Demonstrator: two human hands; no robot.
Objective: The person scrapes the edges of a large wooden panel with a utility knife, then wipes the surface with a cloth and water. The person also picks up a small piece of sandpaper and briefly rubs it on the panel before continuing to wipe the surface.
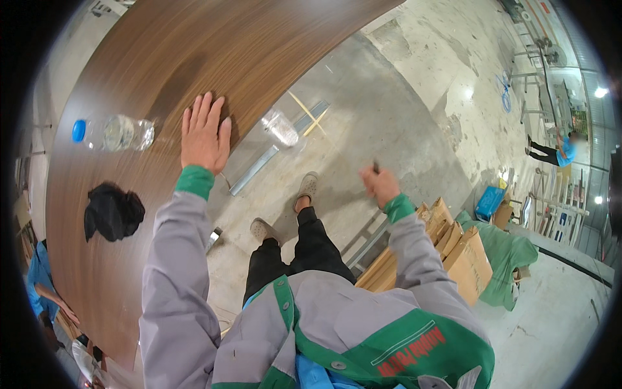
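My left hand (206, 139) lies flat on the brown wood-grain tabletop (259, 52), close to its edge, fingers stretched out and holding nothing. Out over the floor, away from the table, my right hand (383, 187) is closed around a small dark object (376, 167). Only its tip shows above the fingers, so its kind is unclear. To the left of my left hand, a clear plastic bottle (120, 133) with a blue cap lies on its side. Nearer to me on the tabletop is a crumpled black cloth or bag (113, 211).
Flattened cardboard boxes (466, 262) and a green sheet or bag (502, 259) stand at my right. Beyond the table edge are a clear plastic item (280, 126) and metal bars (254, 170). One person (562, 150) is far right; another person's arm (55, 298) reaches the table's left edge.
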